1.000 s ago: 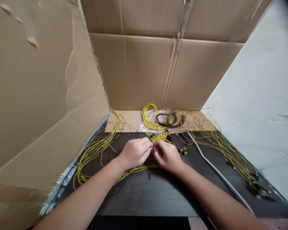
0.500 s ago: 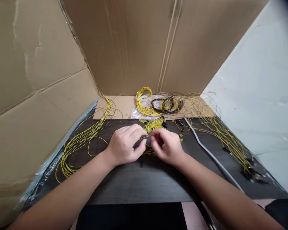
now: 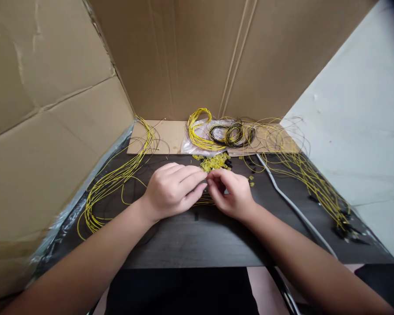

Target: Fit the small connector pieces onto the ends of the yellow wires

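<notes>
Three cardboard walls (image 3: 190, 57) close in the dark table (image 3: 197, 245), and a pale wall stands off to the right. Loose bundles of yellow wire (image 3: 118, 183) sweep along the left side, more wire (image 3: 308, 183) trails down the right beside a grey cable (image 3: 292, 205), and coils (image 3: 223, 135) lie on a plastic bag at the back. Just in front of those sits a small heap of yellow clips (image 3: 213, 162).

My left hand (image 3: 172, 192) and right hand (image 3: 231, 194) meet fingertip to fingertip in the middle, both closed narrow on one thin yellow wire; what the right fingers pinch at its end is too small to tell.

I judge the wire light, springy and slick, so it wants holding close to the end, pinched firmly but not kinked.
</notes>
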A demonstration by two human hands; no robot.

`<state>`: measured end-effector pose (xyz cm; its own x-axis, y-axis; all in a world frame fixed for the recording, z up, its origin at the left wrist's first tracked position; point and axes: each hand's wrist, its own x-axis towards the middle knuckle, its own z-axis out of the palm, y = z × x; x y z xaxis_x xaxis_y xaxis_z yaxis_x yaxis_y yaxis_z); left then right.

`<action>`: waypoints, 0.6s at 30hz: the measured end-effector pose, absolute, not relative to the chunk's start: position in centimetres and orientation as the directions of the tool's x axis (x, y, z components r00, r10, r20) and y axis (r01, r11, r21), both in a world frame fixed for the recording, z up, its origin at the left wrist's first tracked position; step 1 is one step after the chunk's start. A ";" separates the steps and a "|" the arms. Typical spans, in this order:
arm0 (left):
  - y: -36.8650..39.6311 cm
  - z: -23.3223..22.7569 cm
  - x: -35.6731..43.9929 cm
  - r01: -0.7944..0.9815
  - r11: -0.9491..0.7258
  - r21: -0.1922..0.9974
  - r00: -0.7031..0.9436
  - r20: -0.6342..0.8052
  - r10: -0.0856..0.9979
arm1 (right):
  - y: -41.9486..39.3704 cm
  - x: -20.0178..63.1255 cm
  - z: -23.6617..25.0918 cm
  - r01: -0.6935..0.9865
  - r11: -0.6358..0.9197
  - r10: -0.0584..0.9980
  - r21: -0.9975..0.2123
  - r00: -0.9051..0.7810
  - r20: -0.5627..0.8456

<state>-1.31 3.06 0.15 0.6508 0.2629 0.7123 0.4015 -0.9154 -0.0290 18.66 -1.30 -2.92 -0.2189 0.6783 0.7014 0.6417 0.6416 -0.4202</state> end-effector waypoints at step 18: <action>2.4 0.1 -0.2 0.275 -0.799 0.535 0.533 0.607 0.590 | -1.6 18.8 -2.4 0.695 0.650 0.640 -0.307 -0.283 0.714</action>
